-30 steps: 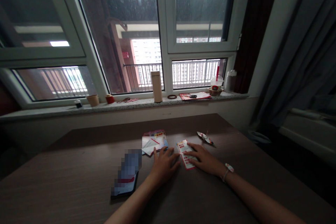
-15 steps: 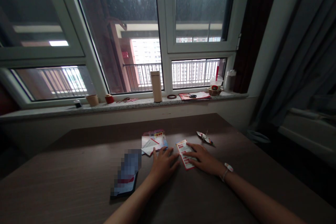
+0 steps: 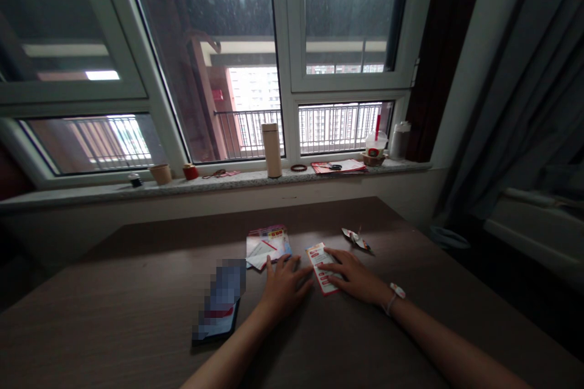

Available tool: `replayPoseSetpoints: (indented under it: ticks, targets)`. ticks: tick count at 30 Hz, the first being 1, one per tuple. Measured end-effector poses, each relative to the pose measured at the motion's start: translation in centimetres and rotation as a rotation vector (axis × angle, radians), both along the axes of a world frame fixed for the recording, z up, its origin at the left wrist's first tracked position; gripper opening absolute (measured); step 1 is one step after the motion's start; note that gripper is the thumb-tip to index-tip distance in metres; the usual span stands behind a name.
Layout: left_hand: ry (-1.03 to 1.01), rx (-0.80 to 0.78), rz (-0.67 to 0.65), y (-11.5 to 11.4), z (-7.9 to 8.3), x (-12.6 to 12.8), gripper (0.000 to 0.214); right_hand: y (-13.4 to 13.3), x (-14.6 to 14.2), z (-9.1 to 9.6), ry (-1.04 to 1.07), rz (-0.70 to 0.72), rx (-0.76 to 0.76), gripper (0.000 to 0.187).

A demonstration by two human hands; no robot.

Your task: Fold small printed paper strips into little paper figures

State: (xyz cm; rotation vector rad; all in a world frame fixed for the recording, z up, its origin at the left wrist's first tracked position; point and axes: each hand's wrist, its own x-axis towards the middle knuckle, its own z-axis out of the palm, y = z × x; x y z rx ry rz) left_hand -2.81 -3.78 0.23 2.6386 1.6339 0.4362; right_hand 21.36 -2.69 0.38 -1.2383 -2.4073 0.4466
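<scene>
Right hand [image 3: 353,275]: palm down, fingers loosely spread and not closed on anything. Its fingertips lie over the printed strip [image 3: 316,254]. I read that as a light hold-down, though I can't judge pressure from my end. Wrist carries a pale bracelet [image 3: 396,292].

Left hand [image 3: 286,282]: open too, palm down, fingers fanned, nothing gripped. Its forward fingertips reach the near edge of the paper stack [image 3: 255,249]; contact there I can't confirm. The fingers on its other side come close to the strip's left edge; again, touching or just short, I can't tell.

Strip: flat on the dark table [image 3: 114,292], between the hands, slightly slanted, white with red print, part hidden beneath the right fingers.

Change over the last second: next to none. Hands, strip and stack sit where they sat; the only difference I note is a tiny shift of the whole view. My judgement: a pause in the paper handling, with no fold or lift showing in the strip.

Further out: phone [image 3: 223,298] left of the left forearm, its screen blurred. A folded paper piece [image 3: 357,238] lies beyond the right hand, apart from it. Past the table, the windowsill [image 3: 246,180] bears a tan flask [image 3: 272,152], scissors [image 3: 336,167] on papers, and a drink cup [image 3: 376,143] with a red straw.
</scene>
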Motion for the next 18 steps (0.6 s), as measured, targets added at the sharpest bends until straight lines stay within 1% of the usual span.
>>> replayPoseSetpoints:
  ticks: [7,14,18]
  targets:
    - [-0.009,0.012,-0.004,0.15,-0.51,-0.17,0.035,0.09,0.06,-0.18,0.008,0.007,-0.002,0.043]
    - [-0.006,-0.01,0.007,-0.01,0.0,0.0,0.035,0.08,0.01,-0.2,0.005,0.004,0.006,0.042]
    - [-0.01,-0.01,0.007,-0.01,0.03,0.01,0.034,-0.01,-0.06,-0.06,0.014,-0.001,0.005,0.042]
